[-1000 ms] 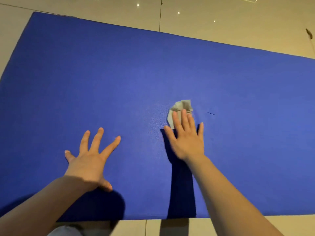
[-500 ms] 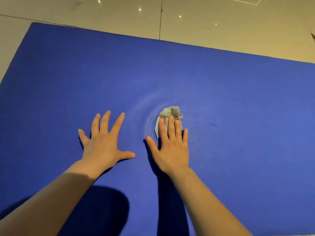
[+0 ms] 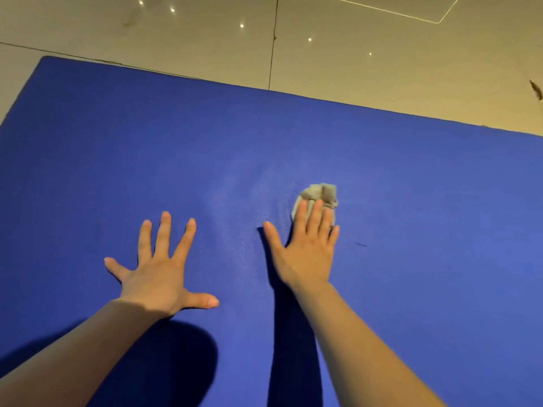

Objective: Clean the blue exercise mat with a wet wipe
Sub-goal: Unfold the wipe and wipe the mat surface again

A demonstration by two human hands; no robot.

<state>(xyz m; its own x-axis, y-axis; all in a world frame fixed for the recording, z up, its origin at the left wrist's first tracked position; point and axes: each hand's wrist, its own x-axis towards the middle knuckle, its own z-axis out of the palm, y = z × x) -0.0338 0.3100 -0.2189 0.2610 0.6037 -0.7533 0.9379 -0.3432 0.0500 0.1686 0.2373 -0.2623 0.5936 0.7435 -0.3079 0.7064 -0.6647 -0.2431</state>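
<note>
The blue exercise mat (image 3: 411, 186) lies flat on the floor and fills most of the view. A crumpled grey wet wipe (image 3: 318, 193) sits near the mat's middle. My right hand (image 3: 305, 248) presses on the wipe with straight fingers, and the wipe's far part shows beyond the fingertips. My left hand (image 3: 160, 271) lies flat on the mat to the left, fingers spread, holding nothing. A faint damp sheen shows on the mat just left of the wipe.
Beige glossy floor tiles (image 3: 352, 54) lie beyond the mat's far edge, with a dark tile joint running away from me. A small dark speck (image 3: 360, 244) sits on the mat right of my right hand. A dark mark (image 3: 535, 89) is on the floor at right.
My right hand slid the wipe left, then back to the right and slightly away from me. My left hand shifted right and forward on the mat, staying flat.
</note>
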